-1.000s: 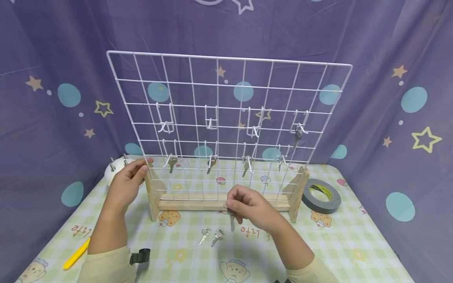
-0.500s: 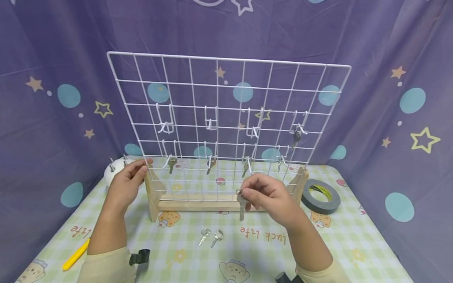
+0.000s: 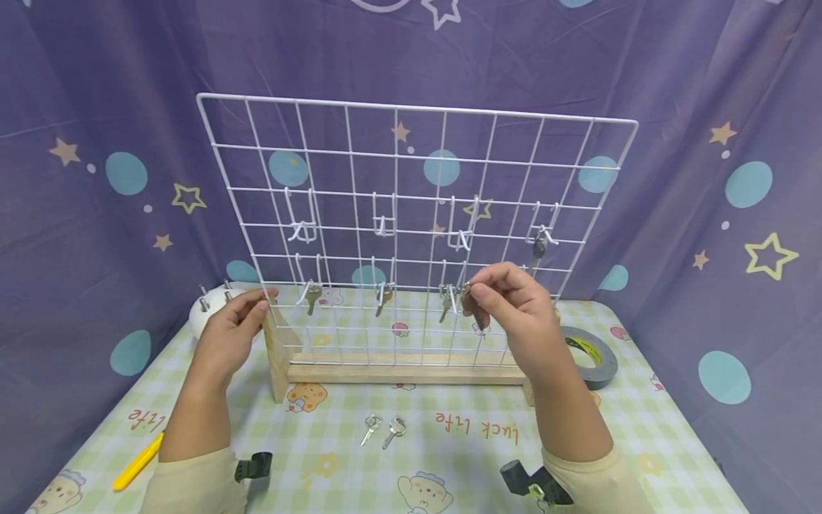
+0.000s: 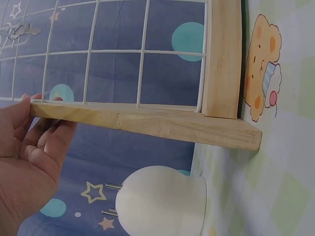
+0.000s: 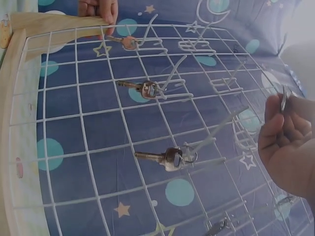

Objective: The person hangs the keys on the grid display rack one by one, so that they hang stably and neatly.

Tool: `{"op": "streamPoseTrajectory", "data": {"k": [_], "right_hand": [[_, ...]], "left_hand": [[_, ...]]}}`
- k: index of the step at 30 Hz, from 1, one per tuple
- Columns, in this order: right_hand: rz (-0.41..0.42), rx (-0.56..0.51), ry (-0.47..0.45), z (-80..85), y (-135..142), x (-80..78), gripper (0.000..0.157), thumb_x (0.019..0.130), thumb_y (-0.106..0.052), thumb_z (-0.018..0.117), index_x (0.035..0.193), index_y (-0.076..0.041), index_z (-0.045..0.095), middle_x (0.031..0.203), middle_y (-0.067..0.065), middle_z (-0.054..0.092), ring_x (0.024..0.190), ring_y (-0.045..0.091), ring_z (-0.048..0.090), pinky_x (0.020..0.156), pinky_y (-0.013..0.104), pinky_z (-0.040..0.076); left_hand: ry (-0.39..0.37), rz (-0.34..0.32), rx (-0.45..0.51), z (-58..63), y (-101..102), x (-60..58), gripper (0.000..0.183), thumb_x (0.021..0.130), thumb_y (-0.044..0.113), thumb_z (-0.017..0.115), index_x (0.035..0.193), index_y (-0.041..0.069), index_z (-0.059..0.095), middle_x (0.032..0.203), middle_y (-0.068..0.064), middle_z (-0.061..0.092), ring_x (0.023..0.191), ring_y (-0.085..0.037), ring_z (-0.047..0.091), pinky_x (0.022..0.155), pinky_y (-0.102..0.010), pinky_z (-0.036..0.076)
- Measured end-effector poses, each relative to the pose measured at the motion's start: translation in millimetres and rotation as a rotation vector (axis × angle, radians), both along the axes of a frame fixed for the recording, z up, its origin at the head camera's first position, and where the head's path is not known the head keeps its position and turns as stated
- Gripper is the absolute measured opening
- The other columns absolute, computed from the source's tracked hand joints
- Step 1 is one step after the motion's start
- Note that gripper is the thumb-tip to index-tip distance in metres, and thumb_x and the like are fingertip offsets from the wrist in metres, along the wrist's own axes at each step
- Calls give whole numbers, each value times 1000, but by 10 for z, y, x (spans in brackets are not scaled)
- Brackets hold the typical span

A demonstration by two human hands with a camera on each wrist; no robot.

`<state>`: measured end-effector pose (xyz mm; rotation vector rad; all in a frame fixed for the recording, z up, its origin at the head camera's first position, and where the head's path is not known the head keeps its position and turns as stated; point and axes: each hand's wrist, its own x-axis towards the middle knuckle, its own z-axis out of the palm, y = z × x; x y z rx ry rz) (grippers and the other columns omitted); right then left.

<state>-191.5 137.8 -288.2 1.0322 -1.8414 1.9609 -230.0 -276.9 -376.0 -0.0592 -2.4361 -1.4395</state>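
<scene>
A white wire grid rack (image 3: 396,153) stands on a wooden base, with hooks in two rows. My left hand (image 3: 231,332) grips the top of its left wooden side piece (image 4: 162,125), thumb in front and fingers behind. My right hand (image 3: 516,310) pinches a key (image 5: 284,101) by its ring end, before the lower row's right part. Keys hang on lower hooks, among them a left key (image 3: 312,294), a middle key (image 3: 383,296) and another key (image 5: 170,158). A dark key (image 3: 539,248) hangs at the upper right. The other upper hooks (image 3: 383,225) bear no keys.
Two loose keys with rings, a left one (image 3: 370,427) and a right one (image 3: 394,430), lie on the checked tablecloth. A grey tape roll (image 3: 600,357) lies at the right, partly behind my forearm. A white rounded object with metal prongs (image 4: 157,201) and a yellow-handled tool (image 3: 138,464) are at the left.
My right hand has risen and moved right with the key, from low before the base to the lower hook row. The left hand keeps its grip in place.
</scene>
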Motion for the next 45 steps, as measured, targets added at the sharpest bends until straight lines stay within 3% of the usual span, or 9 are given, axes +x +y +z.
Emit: {"op": "streamPoseTrajectory", "data": {"k": [9,23,26,31,34,40,45], "right_hand": [[-114,-177,2,97,-125,-146,4,100,-7,56,100,-4,59,88,7,64,73,21,60,55,23,46],[-185,-277,-23,123,-235,-234,7,97,-10,62,99,-3,62,86,7,66,70,20,63,55,23,49],[-198,-269,-41,107,-257,-260,7,97,-10,62,99,-4,62,85,6,67,71,18,63,56,23,50],[-237,-230,-65,77,-270,-316,9,96,-11,63,99,-4,62,86,7,67,73,17,63,58,23,51],[-284,-175,-58,77,-269,-355,13,95,-15,66,100,-3,62,89,9,68,76,18,63,61,21,53],[-427,-21,-53,87,-254,-409,18,95,-22,67,104,-6,64,94,9,70,81,20,63,59,20,53],[-518,77,-79,108,-257,-438,21,96,-27,66,106,-9,64,96,6,70,81,20,64,61,21,55]], "left_hand": [[46,-32,30,-22,-10,-7,47,103,39,46,142,13,53,134,-3,60,112,7,52,92,-8,48],[33,-28,40,-10,-7,-16,48,103,40,46,141,11,53,136,-7,58,114,5,53,94,-9,48],[36,-27,39,-19,-11,-19,49,103,41,46,141,11,53,137,-8,58,113,6,53,94,-9,49],[40,-31,37,-22,-19,-14,48,103,41,47,140,12,53,129,6,61,113,6,53,94,-10,49],[40,-29,38,-13,-16,-8,47,103,41,47,140,13,54,129,8,60,113,4,54,94,-11,50],[36,-33,39,-13,-12,0,46,103,40,47,141,14,54,129,6,60,114,3,54,94,-11,49],[40,-37,39,-31,-17,-18,46,103,41,46,140,16,54,137,-9,58,113,5,53,94,-11,50]]}}
